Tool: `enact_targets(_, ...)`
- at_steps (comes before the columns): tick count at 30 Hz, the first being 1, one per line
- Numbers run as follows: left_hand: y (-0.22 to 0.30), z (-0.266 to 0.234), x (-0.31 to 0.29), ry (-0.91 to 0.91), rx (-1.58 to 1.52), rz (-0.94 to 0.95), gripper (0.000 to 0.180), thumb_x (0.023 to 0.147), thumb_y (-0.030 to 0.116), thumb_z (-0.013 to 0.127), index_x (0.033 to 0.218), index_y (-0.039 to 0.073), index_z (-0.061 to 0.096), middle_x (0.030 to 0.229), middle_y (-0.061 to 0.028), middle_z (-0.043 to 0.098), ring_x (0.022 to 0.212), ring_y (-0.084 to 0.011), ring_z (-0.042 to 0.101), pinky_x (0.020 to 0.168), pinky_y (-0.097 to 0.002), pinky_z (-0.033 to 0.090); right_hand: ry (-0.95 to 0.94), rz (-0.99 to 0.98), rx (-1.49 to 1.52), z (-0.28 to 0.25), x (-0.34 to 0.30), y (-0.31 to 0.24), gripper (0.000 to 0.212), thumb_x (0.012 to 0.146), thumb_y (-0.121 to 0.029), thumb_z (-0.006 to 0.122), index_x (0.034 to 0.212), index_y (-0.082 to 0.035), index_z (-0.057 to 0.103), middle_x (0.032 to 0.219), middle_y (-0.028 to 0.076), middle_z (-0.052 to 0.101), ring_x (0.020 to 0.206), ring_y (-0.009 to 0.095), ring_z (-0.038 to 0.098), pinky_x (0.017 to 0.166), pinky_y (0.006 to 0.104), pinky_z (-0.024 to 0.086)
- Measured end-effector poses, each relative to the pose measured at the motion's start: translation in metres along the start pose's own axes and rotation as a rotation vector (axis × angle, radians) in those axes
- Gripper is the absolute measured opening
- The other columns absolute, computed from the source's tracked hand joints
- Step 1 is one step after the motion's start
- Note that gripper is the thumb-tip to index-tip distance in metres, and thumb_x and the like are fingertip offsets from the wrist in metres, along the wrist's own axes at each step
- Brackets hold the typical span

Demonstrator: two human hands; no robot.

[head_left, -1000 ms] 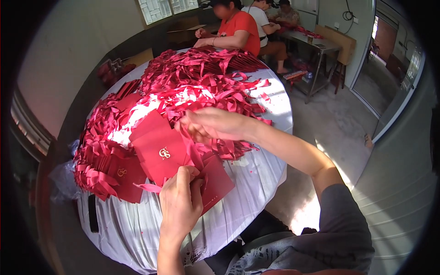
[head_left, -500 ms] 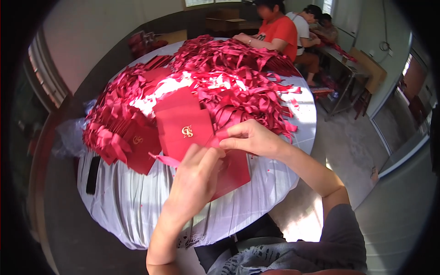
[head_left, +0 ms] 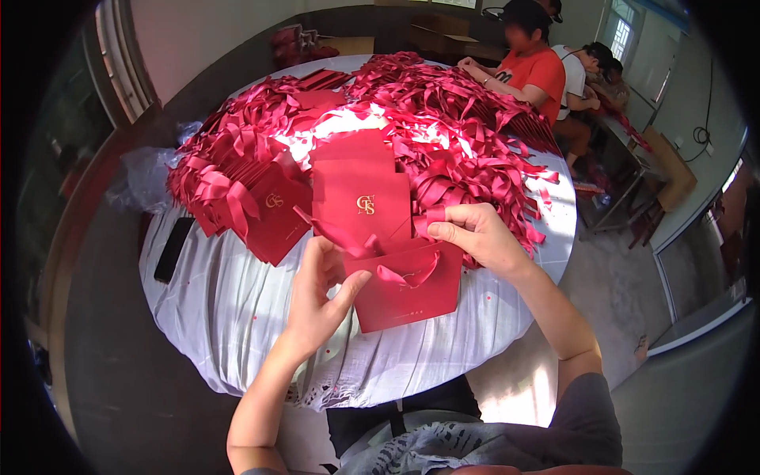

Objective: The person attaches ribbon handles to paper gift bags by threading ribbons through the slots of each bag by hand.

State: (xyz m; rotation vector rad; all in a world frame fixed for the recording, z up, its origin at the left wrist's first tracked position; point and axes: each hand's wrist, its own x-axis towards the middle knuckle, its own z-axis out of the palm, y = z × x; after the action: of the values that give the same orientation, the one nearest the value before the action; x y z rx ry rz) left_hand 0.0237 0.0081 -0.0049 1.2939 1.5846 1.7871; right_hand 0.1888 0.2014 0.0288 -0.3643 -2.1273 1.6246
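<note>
A red paper gift bag [head_left: 408,297] lies on the cloth in front of me, with a loop of red ribbon [head_left: 412,277] across its face. My right hand [head_left: 484,237] pinches a red ribbon [head_left: 432,215] between thumb and fingers, just above the bag's upper right corner. At the bag's left side is my left hand [head_left: 317,297], its thumb held apart from the curled fingers. Another ribbon [head_left: 340,236] runs close by those fingertips. Beyond the bag lies a stack of flat red bags [head_left: 360,186] with a gold emblem.
Heaps of ribboned red bags [head_left: 475,111] cover the far half of the round table with its white cloth [head_left: 237,317]. More bags [head_left: 269,206] fan out at left, near a black phone-like object [head_left: 172,249] and clear plastic [head_left: 146,178]. A person in red [head_left: 542,75] sits across the table.
My hands have moved apart, the left one opening away from the ribbon. The right still pinches ribbon. The bag's front now shows with its ribbon loop, and the whole view has shifted.
</note>
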Motion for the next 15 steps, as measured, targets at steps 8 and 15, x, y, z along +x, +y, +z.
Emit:
enact_targets(8,-0.009,0.005,0.007,-0.066,0.036,0.132,0.026,0.086,-0.004,0.063,0.109,-0.002,0.052,0.092,-0.0066,0.064,0.083,-0.0082,0.063,0.072,-0.0222,0.049,0.210,-0.479,-0.700,0.015,0.017,-0.041,0.023,0.081,-0.025,0.070,0.083,-0.003,0.064,0.079,0.011,0.064,0.075,0.024,0.064,0.065,0.0351,0.048)
enact_targets(15,-0.019,0.008,0.001,-0.050,0.019,0.102,0.025,0.085,-0.002,0.065,0.109,-0.001,0.055,0.076,-0.0003,0.061,0.070,-0.0029,0.056,0.065,-0.0190,0.044,-0.146,-0.426,-0.637,0.049,0.041,-0.036,0.022,0.079,-0.017,0.072,0.087,0.001,0.062,0.075,0.009,0.058,0.062,0.017,0.059,0.057,0.0297,0.046)
